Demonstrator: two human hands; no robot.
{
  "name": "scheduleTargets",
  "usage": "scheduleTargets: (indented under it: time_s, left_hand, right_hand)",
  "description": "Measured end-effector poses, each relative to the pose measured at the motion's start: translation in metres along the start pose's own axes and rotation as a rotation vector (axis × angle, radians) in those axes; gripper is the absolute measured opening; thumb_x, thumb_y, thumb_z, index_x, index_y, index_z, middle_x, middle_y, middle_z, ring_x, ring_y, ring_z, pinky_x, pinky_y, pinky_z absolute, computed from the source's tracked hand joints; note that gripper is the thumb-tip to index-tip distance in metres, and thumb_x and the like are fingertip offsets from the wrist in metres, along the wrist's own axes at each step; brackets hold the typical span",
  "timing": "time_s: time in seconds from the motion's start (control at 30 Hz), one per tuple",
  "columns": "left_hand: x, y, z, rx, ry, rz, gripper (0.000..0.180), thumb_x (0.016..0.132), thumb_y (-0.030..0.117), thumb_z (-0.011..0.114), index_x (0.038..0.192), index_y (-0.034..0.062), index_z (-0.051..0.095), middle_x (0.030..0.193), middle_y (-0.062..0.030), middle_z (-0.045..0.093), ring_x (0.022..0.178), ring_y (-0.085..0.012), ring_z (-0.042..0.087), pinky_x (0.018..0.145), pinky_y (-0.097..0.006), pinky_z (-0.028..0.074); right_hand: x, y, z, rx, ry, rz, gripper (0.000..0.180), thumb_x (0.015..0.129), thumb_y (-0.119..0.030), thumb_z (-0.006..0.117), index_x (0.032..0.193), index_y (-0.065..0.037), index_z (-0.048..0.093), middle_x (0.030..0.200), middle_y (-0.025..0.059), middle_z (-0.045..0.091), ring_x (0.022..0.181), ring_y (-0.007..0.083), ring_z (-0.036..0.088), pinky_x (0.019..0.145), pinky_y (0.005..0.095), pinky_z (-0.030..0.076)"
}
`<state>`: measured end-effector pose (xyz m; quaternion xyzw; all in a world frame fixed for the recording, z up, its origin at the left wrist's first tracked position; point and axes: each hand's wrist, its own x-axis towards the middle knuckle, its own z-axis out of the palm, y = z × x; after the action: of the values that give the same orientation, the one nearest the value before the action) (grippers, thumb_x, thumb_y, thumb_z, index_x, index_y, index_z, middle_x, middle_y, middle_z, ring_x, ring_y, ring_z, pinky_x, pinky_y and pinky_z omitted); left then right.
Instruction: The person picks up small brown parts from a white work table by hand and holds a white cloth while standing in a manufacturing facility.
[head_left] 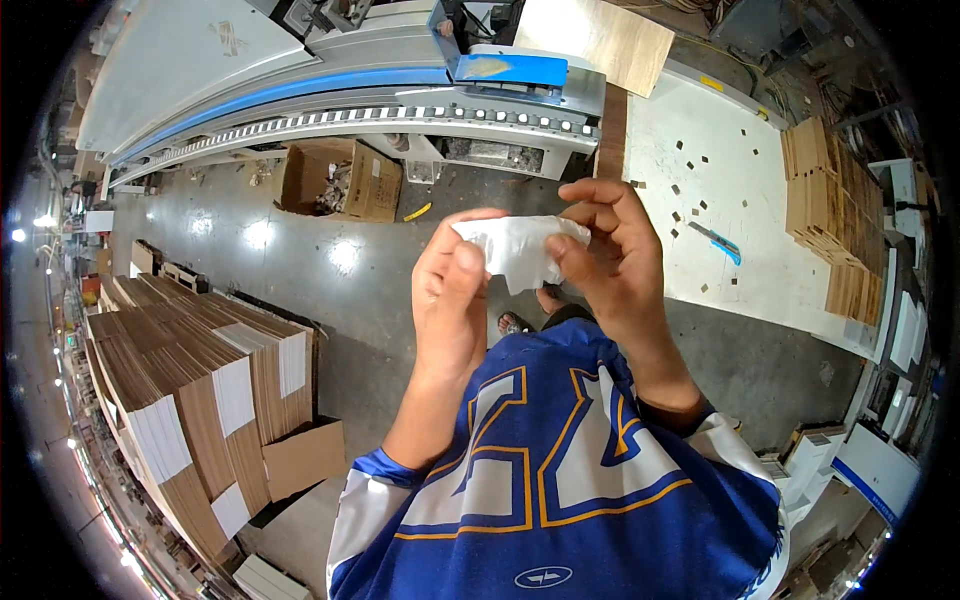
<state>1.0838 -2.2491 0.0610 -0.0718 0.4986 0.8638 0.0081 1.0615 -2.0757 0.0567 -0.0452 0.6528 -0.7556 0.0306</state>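
Observation:
Both of my hands are raised in front of my chest, holding one crumpled white piece of paper point(520, 250) between them. My left hand point(450, 300) pinches its left edge with thumb and fingers. My right hand point(610, 260) grips its right side, fingers curled over the top. Below them is my blue and white jersey point(560, 480), and a sandalled foot point(512, 323) shows on the grey concrete floor.
A long grey machine with a blue stripe point(330, 90) runs across the top. An open cardboard box point(345, 180) stands under it. Stacks of wood-faced panels point(200, 390) fill the left. A white table point(740, 210) with a blue cutter point(722, 243) and more panels point(830, 220) is at right.

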Motion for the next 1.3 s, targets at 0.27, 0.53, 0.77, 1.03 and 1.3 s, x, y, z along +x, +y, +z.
scheduleTargets:
  time_s: [0.27,0.53,0.77,1.03,1.3]
  left_hand:
    - [-0.037,0.046,0.037,-0.202,-0.161,0.073,0.026,0.099,0.021,0.07,0.092,0.0067,0.049,0.074,-0.0011,0.054,0.058,-0.01,0.045,0.054,-0.025,0.038]
    - [-0.072,0.088,0.091,-0.209,-0.17,0.201,0.007,0.1,0.019,0.066,0.101,0.0145,0.061,0.073,0.0056,0.061,0.077,-0.0084,0.056,0.079,-0.03,0.049]
    - [-0.061,0.065,0.075,-0.485,-0.466,0.17,0.013,0.099,0.015,0.072,0.108,0.0123,0.063,0.079,0.0036,0.068,0.082,-0.0093,0.06,0.08,-0.028,0.052]
    - [-0.053,0.051,0.061,-0.652,-0.577,-0.021,0.02,0.099,0.017,0.072,0.114,0.0102,0.061,0.084,0.0005,0.068,0.084,-0.0109,0.062,0.08,-0.029,0.053]
    - [-0.056,0.045,0.055,-0.756,-0.609,-0.136,0.026,0.099,0.018,0.072,0.119,0.0081,0.059,0.09,-0.0027,0.068,0.086,-0.0126,0.064,0.08,-0.03,0.053]
  right_hand:
    - [-0.017,-0.046,-0.002,0.055,-0.204,-0.425,0.037,0.092,-0.015,0.079,0.117,0.001,0.059,0.085,0.0091,0.07,0.07,0.0168,0.065,0.066,0.0354,0.054]
    - [-0.006,-0.09,0.04,0.484,-0.171,-0.862,0.011,0.1,-0.021,0.072,0.102,-0.012,0.066,0.071,0.0014,0.063,0.056,0.0101,0.054,0.055,0.0267,0.045]
    - [-0.018,-0.095,0.053,0.519,0.011,-0.672,0.012,0.1,-0.016,0.071,0.106,-0.01,0.063,0.068,-0.0008,0.058,0.054,0.0081,0.047,0.059,0.0243,0.044]
    - [-0.03,-0.115,0.053,0.71,0.035,-0.411,0.008,0.103,-0.011,0.065,0.108,-0.006,0.06,0.072,0.0023,0.057,0.059,0.0092,0.046,0.075,0.0258,0.05]
    - [-0.033,-0.11,0.095,0.889,0.187,-0.519,0.007,0.104,-0.013,0.064,0.105,-0.008,0.06,0.071,0.0025,0.059,0.059,0.0094,0.043,0.083,0.0254,0.052]
